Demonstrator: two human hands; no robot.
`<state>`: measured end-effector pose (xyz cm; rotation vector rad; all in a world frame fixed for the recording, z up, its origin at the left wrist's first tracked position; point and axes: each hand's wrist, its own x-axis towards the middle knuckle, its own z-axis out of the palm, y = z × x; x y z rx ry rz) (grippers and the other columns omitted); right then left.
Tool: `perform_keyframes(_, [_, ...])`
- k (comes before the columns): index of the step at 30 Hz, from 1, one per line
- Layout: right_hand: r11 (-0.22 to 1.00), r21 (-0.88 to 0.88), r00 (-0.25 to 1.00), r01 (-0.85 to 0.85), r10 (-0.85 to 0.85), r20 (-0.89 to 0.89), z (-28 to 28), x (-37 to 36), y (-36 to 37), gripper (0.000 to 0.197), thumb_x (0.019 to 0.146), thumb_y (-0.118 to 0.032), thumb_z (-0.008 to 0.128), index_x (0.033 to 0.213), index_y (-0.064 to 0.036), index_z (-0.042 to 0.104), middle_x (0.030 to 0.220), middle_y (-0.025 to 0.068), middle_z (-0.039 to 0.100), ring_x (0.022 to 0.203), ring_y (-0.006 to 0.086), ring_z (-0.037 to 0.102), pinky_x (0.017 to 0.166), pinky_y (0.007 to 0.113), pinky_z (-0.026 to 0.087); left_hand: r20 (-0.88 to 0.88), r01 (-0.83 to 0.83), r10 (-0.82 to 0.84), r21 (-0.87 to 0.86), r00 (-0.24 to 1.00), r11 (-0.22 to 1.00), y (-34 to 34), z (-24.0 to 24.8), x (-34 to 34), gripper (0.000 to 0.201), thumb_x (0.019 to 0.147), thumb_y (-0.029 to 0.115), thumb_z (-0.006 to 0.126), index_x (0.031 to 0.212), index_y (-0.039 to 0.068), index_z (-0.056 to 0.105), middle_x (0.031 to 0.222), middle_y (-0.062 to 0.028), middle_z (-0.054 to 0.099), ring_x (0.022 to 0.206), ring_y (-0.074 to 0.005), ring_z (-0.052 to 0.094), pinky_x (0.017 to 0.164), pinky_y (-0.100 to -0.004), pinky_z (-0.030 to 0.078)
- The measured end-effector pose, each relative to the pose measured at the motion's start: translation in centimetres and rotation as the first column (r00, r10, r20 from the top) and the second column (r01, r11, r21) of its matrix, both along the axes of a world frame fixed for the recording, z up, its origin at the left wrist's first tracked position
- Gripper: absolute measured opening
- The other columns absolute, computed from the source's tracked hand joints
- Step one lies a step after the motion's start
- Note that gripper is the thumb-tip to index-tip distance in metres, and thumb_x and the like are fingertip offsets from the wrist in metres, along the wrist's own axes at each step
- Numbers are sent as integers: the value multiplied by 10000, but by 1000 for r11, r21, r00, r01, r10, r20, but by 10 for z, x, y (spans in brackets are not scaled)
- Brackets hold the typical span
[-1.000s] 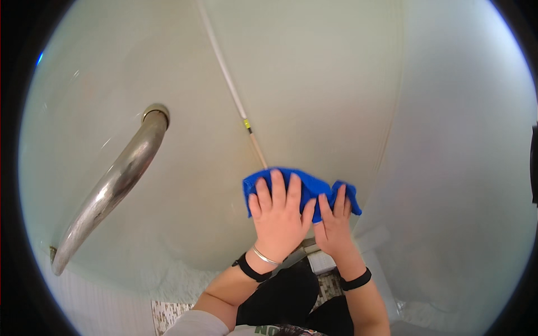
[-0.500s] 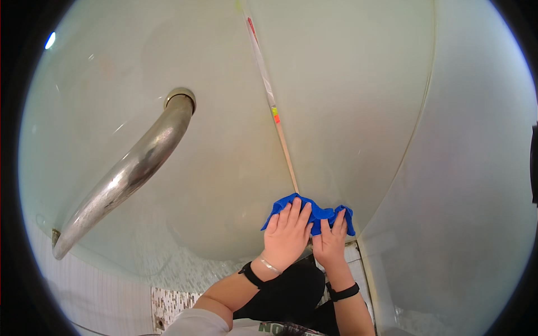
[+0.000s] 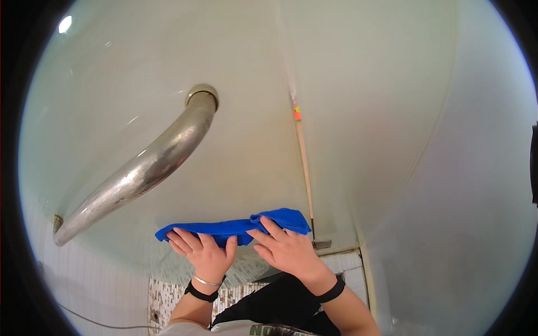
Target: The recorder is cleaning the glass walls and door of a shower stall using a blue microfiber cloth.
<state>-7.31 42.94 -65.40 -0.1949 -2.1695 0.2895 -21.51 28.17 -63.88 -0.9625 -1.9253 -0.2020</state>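
A blue cloth point(image 3: 224, 227) lies stretched sideways against a pale, frosted-looking glass panel point(image 3: 252, 140). My left hand point(image 3: 208, 260) presses on its left part with the fingers laid over it and the thumb apart. On the bunched right part rests my right hand point(image 3: 294, 255), fingers spread and flat, thumb away from them. Both palms push the cloth against the surface rather than wrap round it. The cloth's lower edge is partly hidden behind the hands.
A curved metal handle point(image 3: 145, 162) stands out from the panel at the left. A thin strip point(image 3: 304, 157) with an orange and yellow mark runs down it on the right. A second panel point(image 3: 448, 224) is at far right; mosaic tiles point(image 3: 162, 297) and a cable point(image 3: 106, 323) show below.
Both hands and the cloth have moved left. The hands are further apart, and the bunched cloth is now spread wide. The view has shifted, so the handle sits more to the right.
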Motion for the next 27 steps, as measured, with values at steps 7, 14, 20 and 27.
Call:
perform_keyframes(7, [995,81,999,52,-53,10,-6,12,-6,387,780,-370,684,1163,-336,644,1266,-8,552,971,198,562,831,363,478,-76,36,-33,47,997,998,-5,-7,4,1014,796,585,584,1492,32,95,1487,-372,22,1340,-606,33,1020,-711,78])
perform_keyframes(14, [989,24,989,148,-149,16,-35,13,-21,506,780,-385,657,1262,-256,574,1404,219,388,1011,387,496,850,482,406,-48,171,-168,70,985,983,-14,-6,11,689,763,547,674,1127,-19,525,1406,-393,219,1283,-589,190,997,-696,163])
perform_keyframes(20, [965,46,963,258,-254,-85,-18,4,-15,495,817,-402,628,1280,-238,574,1437,202,366,1094,405,473,909,507,377,-22,165,-165,15,986,986,-3,-8,-3,832,776,552,652,1227,-97,393,1411,-457,109,1298,-639,102,1009,-712,103])
perform_keyframes(27, [964,12,964,267,-267,-1,-28,-4,-12,532,856,-372,609,1344,-186,507,1480,221,291,1253,455,349,1006,555,288,83,231,-245,152,966,961,17,-10,-10,655,785,518,640,1257,76,532,1415,-308,304,1249,-521,321,1028,-630,209])
